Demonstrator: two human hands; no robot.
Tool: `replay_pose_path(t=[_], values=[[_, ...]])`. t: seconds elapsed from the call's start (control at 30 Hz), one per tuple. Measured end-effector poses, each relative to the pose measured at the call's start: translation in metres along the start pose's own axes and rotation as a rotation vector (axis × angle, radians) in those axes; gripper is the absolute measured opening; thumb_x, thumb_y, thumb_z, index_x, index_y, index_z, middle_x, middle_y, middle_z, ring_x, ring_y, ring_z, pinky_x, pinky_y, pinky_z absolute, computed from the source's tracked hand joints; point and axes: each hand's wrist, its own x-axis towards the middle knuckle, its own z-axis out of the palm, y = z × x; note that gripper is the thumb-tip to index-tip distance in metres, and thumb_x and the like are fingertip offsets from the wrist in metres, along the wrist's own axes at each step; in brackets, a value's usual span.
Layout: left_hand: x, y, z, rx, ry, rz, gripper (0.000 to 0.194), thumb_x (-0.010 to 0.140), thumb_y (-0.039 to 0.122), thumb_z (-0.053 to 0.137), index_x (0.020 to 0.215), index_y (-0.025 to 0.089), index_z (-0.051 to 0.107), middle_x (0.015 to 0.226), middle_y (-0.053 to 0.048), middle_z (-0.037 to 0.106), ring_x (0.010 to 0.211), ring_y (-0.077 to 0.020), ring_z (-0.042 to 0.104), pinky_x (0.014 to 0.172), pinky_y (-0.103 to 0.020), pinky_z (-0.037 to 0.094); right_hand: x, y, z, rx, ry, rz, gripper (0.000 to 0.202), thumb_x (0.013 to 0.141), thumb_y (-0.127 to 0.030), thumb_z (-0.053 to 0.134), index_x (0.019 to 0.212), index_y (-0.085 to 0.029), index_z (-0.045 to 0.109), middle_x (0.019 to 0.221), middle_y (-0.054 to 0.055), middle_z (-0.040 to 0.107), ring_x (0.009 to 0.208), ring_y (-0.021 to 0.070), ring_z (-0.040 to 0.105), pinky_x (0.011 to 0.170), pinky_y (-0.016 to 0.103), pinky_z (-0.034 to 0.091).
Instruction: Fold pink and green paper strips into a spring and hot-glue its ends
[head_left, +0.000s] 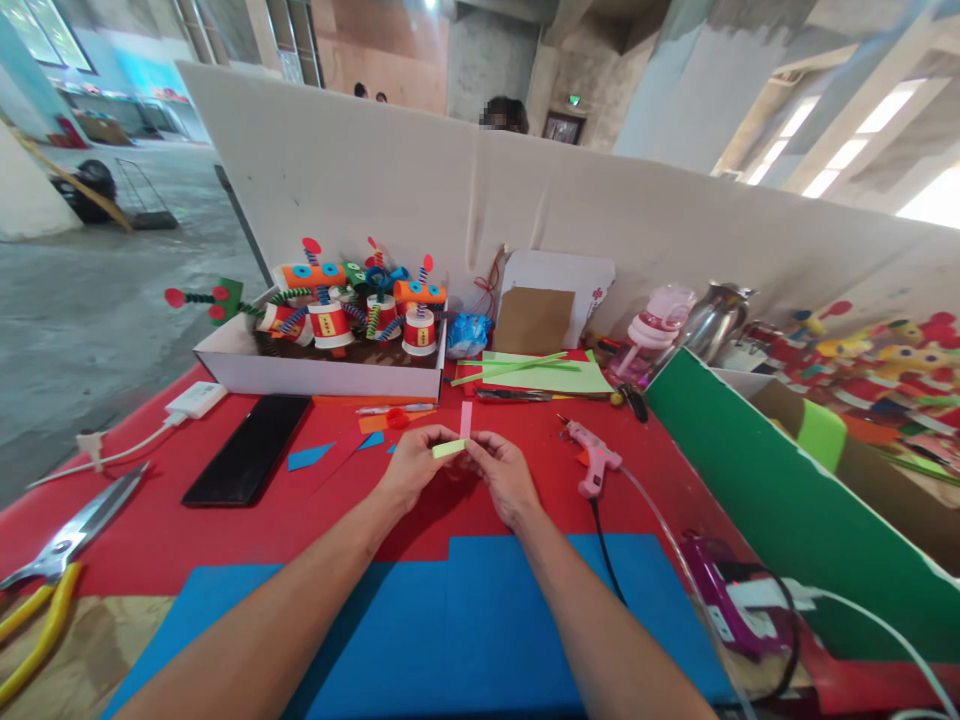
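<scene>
Pale-green, the paper strip [448,450] sits pinched in my left hand [411,468]; my right hand [504,472] grasps the pink strip [466,420] beside it. This piece looks unfinished. At one o'clock, loose green strips [511,367] seem unused; at three, the glue gun [598,462] rests; at eleven, boxed cup figures [331,322] look complete.

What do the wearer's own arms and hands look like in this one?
Both forearms are bare, with no sleeve in view. The left hand and right hand are ungloved, and neither wrist shows a watch or bracelet. No markings can be made out.
</scene>
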Motion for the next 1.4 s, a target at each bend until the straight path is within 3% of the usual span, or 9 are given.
replay_pose_path(t=[0.43, 0.7, 0.9, 1.13, 1.4], values=[[-0.0002, -0.0030, 0.0033, -0.025, -0.064, 0.011, 0.036, 0.055, 0.035, 0.079, 0.080, 0.013, 0.066, 0.075, -0.005, 0.067, 0.065, -0.0148, 0.060, 0.060, -0.026, 0.048, 0.0022, 0.0010, 0.0008, 0.013, 0.158, -0.124, 0.025, 0.059, -0.033, 0.077, 0.075, -0.018, 0.064, 0.067, -0.003, 0.066, 0.060, 0.0107, 0.060, 0.065, 0.026, 0.051], [0.0027, -0.0051, 0.0001, -0.033, -0.038, 0.030, 0.032, 0.060, 0.042, 0.075, 0.068, 0.014, 0.063, 0.060, -0.001, 0.063, 0.053, -0.0112, 0.055, 0.052, -0.024, 0.044, -0.0018, 0.0001, 0.0027, -0.040, 0.005, -0.100, 0.026, 0.062, -0.035, 0.076, 0.074, -0.019, 0.059, 0.069, -0.001, 0.067, 0.060, 0.0149, 0.064, 0.067, 0.031, 0.054], [0.0052, -0.0074, -0.0034, 0.036, -0.022, 0.047, 0.030, 0.060, 0.042, 0.075, 0.066, 0.014, 0.064, 0.058, -0.001, 0.063, 0.052, -0.0109, 0.054, 0.052, -0.023, 0.043, -0.0028, -0.0045, 0.0040, -0.033, 0.011, -0.067, 0.033, 0.060, -0.035, 0.077, 0.088, -0.020, 0.065, 0.075, -0.001, 0.069, 0.066, 0.0151, 0.066, 0.072, 0.032, 0.055], [0.0053, -0.0052, -0.0024, 0.101, -0.011, 0.060, 0.030, 0.060, 0.042, 0.073, 0.067, 0.014, 0.065, 0.061, -0.002, 0.064, 0.053, -0.0112, 0.054, 0.053, -0.023, 0.043, -0.0026, -0.0051, 0.0033, -0.053, 0.011, -0.073, 0.033, 0.057, -0.040, 0.078, 0.077, -0.017, 0.067, 0.068, 0.002, 0.070, 0.060, 0.0165, 0.066, 0.067, 0.032, 0.056], [0.0030, -0.0009, -0.0012, -0.014, 0.025, 0.086, 0.032, 0.060, 0.044, 0.074, 0.065, 0.016, 0.059, 0.059, 0.002, 0.058, 0.053, -0.0099, 0.052, 0.051, -0.022, 0.044, -0.0034, -0.0044, 0.0041, -0.103, -0.018, -0.052, 0.030, 0.058, -0.039, 0.078, 0.076, -0.017, 0.068, 0.065, 0.002, 0.070, 0.061, 0.0192, 0.068, 0.067, 0.034, 0.057]])
